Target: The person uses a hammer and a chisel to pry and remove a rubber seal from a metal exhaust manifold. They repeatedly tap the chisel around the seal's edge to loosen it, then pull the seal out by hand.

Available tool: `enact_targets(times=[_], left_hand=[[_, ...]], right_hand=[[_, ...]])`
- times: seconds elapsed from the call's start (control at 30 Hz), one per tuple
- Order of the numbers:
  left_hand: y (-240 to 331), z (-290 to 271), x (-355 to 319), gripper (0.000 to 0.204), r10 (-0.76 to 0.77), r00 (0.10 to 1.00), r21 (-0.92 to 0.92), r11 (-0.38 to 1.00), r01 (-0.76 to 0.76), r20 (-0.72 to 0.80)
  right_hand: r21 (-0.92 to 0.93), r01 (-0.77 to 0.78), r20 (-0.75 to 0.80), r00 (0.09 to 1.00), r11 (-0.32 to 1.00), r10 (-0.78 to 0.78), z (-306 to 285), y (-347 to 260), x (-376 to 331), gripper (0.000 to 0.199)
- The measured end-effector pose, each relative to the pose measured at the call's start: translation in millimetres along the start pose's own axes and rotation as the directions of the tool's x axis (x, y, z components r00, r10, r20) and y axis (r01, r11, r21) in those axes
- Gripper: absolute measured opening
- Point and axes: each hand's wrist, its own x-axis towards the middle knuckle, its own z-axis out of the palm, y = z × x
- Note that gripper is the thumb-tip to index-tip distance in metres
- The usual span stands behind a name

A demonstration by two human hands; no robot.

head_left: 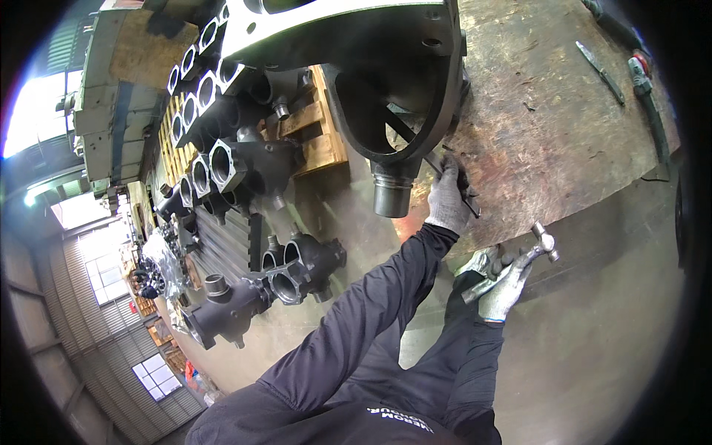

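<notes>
A large black metal casting [400, 81] with a pale machined top face rests at the near left of the worn workbench [534, 141]. Its lower end carries a round spigot [391, 194]. In a grey glove, my left hand [449, 199] is closed around a thin dark metal rod [433, 164], which slants up toward the casting's side opening. The rod's far tip cannot be made out for certain. Lower right, off the bench's front edge, my gloved right hand [504, 291] grips a hammer [544, 242] by its handle, its metal head raised beyond the fingers.
A slim pointed tool [601, 73] lies on the bench's far right, beside a black-handled power tool [647, 93] with a red part. Several more black castings [252, 167] stand to the left, some by a wooden pallet [319, 137]. Two flanged castings [297, 271] sit lower left.
</notes>
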Motion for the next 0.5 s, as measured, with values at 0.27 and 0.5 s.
enact_targets(times=[0.27, 0.5], left_hand=[[3.4, 14.6, 11.2, 0.042, -0.048, 0.998, 0.003, 0.999, 0.048, 0.033], [11.0, 31.3, 3.6, 0.047, -0.073, 0.991, -0.03, 0.997, 0.076, 0.111]], right_hand=[[0.067, -0.057, 0.031, 0.998, 0.996, 0.055, -35.1, 5.9, -14.6, 0.039], [0.286, -0.15, -0.049, 0.984, 0.947, 0.171, -19.2, -1.0, -11.4, 0.041]])
